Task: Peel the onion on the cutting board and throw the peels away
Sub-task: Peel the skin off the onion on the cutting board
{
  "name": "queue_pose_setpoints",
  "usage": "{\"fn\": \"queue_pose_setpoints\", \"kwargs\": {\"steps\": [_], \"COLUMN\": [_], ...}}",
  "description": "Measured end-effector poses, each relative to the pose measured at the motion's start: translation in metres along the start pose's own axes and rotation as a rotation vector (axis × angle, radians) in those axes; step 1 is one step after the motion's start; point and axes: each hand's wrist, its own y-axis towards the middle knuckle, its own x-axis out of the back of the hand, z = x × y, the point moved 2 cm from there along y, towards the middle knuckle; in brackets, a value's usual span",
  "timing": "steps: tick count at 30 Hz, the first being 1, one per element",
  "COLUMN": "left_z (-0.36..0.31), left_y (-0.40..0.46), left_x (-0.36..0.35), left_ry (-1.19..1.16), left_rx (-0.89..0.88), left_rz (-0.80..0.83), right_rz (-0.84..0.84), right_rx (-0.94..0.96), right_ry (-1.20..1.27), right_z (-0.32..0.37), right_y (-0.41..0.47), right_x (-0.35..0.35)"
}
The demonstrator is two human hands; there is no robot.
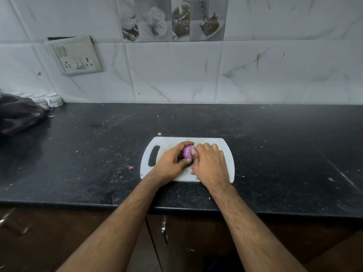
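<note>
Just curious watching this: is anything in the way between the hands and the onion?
Nothing visible: both hands are already on the onion over the cutting board, the left hand cupping it and the right hand touching it.

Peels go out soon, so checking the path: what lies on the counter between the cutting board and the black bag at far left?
Head view: between the board and the bag, only bare counter with small scraps, including a pink peel bit.

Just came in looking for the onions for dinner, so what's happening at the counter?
A person is peeling a purple onion over the white cutting board on the black counter. The left hand grips it while the right hand works at its skin. A few peel scraps lie on the board; none look thrown away yet.
</note>
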Motion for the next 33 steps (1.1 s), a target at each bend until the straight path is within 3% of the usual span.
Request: {"fn": "queue_pose_setpoints", "kwargs": {"steps": [11, 14, 17, 19, 22, 33], "left_z": [-0.002, -0.004, -0.004, -0.004, -0.005, -0.006], "left_y": [-0.001, 0.001, 0.002, 0.002, 0.0, -0.001], "left_x": [-0.007, -0.008, -0.005, -0.005, -0.006, -0.006], "left_ry": [0.02, 0.076, 0.091, 0.085, 0.079, 0.014], "left_rx": [0.001, 0.016, 0.044, 0.044, 0.037, 0.016], "left_rz": [-0.03, -0.051, -0.079, -0.081, -0.101, -0.086], "right_rz": [0.036, -0.006, -0.166, -0.188, -0.065, -0.074], "right_rx": [0.066, -0.056, -0.232, -0.204, -0.065, -0.069], "right_ry": [0.229, 0.497, 0.726, 0.648, 0.474, 0.703], "right_z": [-0.003, -0.012, -0.028, -0.027, -0.014, -0.015], "right_y": [0.002, 0.001, 0.0, 0.001, 0.002, 0.0], "right_x": [0.006, 0.006, 0.008, 0.008, 0.002, 0.013]}}
